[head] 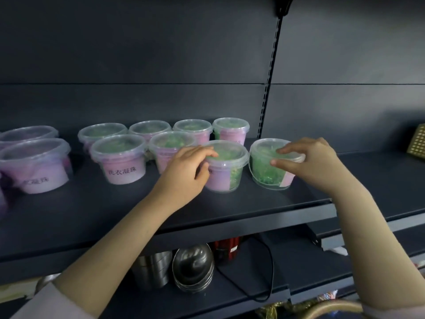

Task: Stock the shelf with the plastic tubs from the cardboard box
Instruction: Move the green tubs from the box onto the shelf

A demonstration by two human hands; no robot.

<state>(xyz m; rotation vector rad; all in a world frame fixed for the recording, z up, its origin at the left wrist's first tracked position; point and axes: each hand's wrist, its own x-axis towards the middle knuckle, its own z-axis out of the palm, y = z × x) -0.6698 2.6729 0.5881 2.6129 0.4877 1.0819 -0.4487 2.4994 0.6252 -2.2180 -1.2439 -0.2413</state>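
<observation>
1. Left hand (184, 168): fingers curled over the lid edge of the labelled tub (224, 168), thumb on its side wall. Narrow grip. The tub stands on the shelf (253, 203).
2. Right hand (309, 161): fingertips on the lid of the green-sided tub (268, 168), thumb at the rim's near edge, pinching the rim. Tub upright on the same deck.
3. Count: eight green-filled tubs, four in the back row (192, 127) and four in front, including the two held. Two purple-filled tubs (34, 165) at 9 o'clock, plus a sliver of another at the frame edge.
4. Labelled tub is at 3 o'clock of the left hand; green-sided tub is at 9 o'clock of the right hand. The two sit just beside each other with a small gap, near frame centre.
5. Lower level, 6 o'clock: stacked steel bowls (193, 268), steel canister (151, 268), red item (226, 247), black cable (271, 268).
</observation>
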